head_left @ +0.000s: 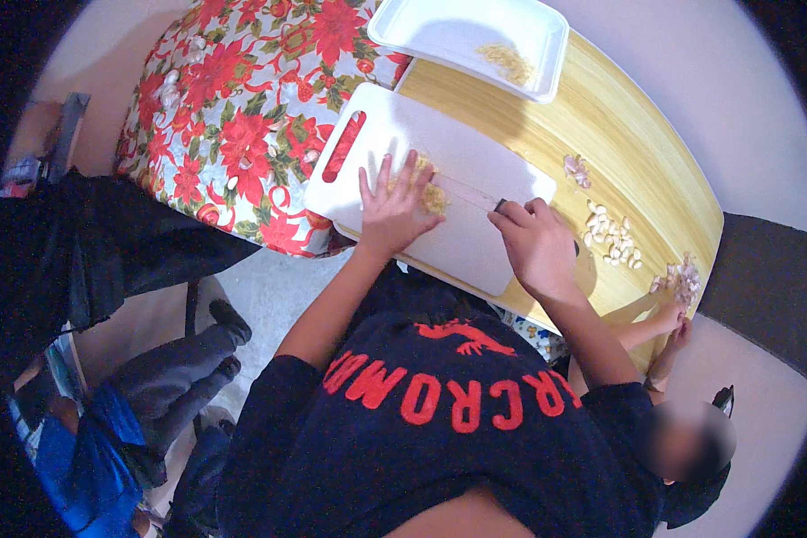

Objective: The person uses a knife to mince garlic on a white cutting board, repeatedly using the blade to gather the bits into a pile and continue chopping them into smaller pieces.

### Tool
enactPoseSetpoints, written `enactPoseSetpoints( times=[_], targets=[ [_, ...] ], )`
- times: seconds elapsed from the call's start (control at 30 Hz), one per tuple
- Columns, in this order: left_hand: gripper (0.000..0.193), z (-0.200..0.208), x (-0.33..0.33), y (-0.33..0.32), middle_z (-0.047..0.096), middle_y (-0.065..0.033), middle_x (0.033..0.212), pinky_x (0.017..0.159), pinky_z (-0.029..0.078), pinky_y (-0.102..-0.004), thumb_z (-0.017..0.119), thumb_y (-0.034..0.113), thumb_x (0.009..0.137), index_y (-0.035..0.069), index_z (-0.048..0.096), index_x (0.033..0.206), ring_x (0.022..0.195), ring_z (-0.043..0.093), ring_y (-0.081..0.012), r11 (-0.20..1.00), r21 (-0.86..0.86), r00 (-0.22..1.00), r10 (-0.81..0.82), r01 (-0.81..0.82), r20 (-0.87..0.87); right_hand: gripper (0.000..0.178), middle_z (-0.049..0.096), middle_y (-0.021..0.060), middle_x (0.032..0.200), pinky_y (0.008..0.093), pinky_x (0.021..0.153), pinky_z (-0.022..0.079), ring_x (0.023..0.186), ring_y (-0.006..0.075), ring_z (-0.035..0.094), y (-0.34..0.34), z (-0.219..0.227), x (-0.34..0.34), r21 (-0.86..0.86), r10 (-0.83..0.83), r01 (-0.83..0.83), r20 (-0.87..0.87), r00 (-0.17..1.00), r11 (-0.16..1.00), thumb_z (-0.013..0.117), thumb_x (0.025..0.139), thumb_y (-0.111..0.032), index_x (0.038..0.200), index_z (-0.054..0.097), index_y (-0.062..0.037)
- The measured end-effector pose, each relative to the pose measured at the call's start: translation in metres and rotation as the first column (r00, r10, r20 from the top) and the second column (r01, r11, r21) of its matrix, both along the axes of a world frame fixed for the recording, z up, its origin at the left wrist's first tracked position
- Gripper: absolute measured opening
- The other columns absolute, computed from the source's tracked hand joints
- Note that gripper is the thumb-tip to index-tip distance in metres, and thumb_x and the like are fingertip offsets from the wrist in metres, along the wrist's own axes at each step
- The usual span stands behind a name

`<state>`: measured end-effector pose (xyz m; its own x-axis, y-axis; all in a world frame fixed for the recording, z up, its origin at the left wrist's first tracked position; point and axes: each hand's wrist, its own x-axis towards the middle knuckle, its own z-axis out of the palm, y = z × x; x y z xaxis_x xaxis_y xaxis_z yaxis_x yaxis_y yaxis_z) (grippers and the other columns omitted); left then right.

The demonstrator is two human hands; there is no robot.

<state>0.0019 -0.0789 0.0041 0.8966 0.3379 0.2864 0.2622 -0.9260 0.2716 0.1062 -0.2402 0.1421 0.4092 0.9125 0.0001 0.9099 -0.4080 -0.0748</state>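
A white cutting board with a slot handle lies across the table in front of me. On it is a small heap of finely chopped garlic. My left hand rests over this heap with its fingers spread, close to the tip of the knife. My right hand is wrapped round the handle of a knife. The blade points left across the board and reaches the chopped garlic. Whether the left fingers touch the blade cannot be made out.
Beyond the board a white tray holds more chopped garlic. Peeled cloves and garlic skins lie on the wooden tabletop. At right another person's hands are at unpeeled garlic. A flowered cloth covers the left side.
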Motion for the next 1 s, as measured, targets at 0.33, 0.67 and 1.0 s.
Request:
enactPoseSetpoints(
  times=[0.33,0.67,1.0],
  targets=[
    [0.038,-0.012,0.0,0.015,0.03,-0.0035,0.134,0.099,0.01,-0.0552,0.052,0.031,0.078,0.013,0.055,0.111,0.123,0.024,-0.0305,0.994,-0.103,0.997,0.04,-0.033,0.069,0.019,0.056,0.0051,0.086,0.032,0.065,0.046,0.076,0.0239,0.055,-0.037,-0.002,0.024,0.072,-0.243,0.267,-0.24,0.94,0.961,0.056,0.072,-0.007,0.09,0.061,-0.0096],
    [0.006,0.023,0.012,0.02,0.045,0.0004,0.121,0.099,0.006,-0.0543,0.059,0.012,0.066,0.01,0.064,0.066,0.12,0.027,-0.0296,0.939,-0.328,0.994,0.1,-0.106,-0.035,0.027,0.053,0.0095,0.093,0.0326,0.07,0.045,0.082,0.0248,0.054,-0.012,-0.11,0.046,0.123,-0.144,0.2,-0.361,0.921,0.972,0.052,0.077,-0.005,0.103,0.057,-0.0103],
    [0.005,0.034,0.0,0.029,0.045,-0.0033,0.119,0.096,0.011,-0.0568,0.06,0.011,0.064,0.01,0.064,0.067,0.118,0.029,-0.031,0.95,-0.298,0.996,0.085,-0.089,-0.026,0.023,0.055,0.0105,0.095,0.0345,0.073,0.044,0.084,0.0262,0.054,-0.058,-0.093,0.066,0.275,-0.019,0.125,-0.36,0.933,0.953,0.051,0.076,-0.001,0.097,0.057,-0.0061]
  ],
)
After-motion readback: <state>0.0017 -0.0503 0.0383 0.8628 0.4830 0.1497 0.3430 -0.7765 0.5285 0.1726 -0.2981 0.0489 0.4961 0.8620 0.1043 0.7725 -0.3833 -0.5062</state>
